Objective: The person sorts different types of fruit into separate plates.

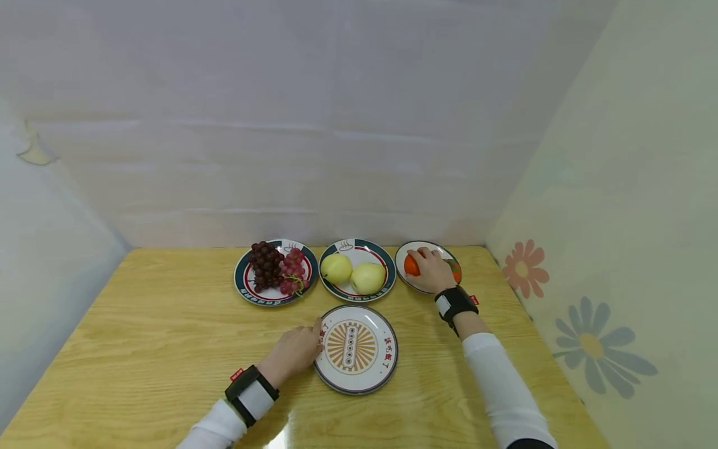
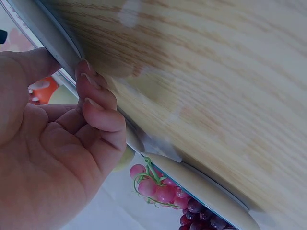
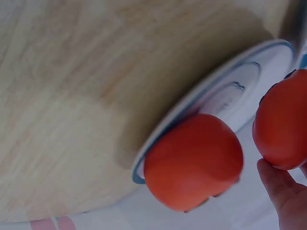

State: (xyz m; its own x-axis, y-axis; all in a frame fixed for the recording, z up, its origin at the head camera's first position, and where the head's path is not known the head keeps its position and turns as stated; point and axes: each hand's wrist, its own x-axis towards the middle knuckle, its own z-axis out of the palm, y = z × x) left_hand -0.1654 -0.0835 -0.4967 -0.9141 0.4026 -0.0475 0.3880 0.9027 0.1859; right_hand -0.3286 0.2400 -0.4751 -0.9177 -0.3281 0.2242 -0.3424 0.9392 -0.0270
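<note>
My left hand [image 1: 295, 350] pinches the left rim of a white plate [image 1: 379, 325] with an orange ray pattern. In the left wrist view the thumb lies over the plate's edge [image 2: 41, 26] and the curled fingers are at its underside. My right hand [image 1: 434, 271] holds an orange-red persimmon [image 1: 412, 265] at the back right plate [image 1: 401, 252]. Fingertips show against this persimmon [image 3: 283, 122] in the right wrist view; part of it is cut off by the frame. Another persimmon [image 3: 194, 160], with a dark calyx, sits on that plate, partly behind my hand in the head view.
A green-rimmed plate [image 1: 242, 280] at the back left bears dark grapes [image 1: 265, 265] and pink grapes [image 1: 293, 271]. Beside it, another plate [image 1: 363, 248] bears two yellow-green pears [image 1: 368, 278]. A pale wall backs the wooden table [image 1: 168, 337]; a flowered panel [image 1: 589, 249] stands right.
</note>
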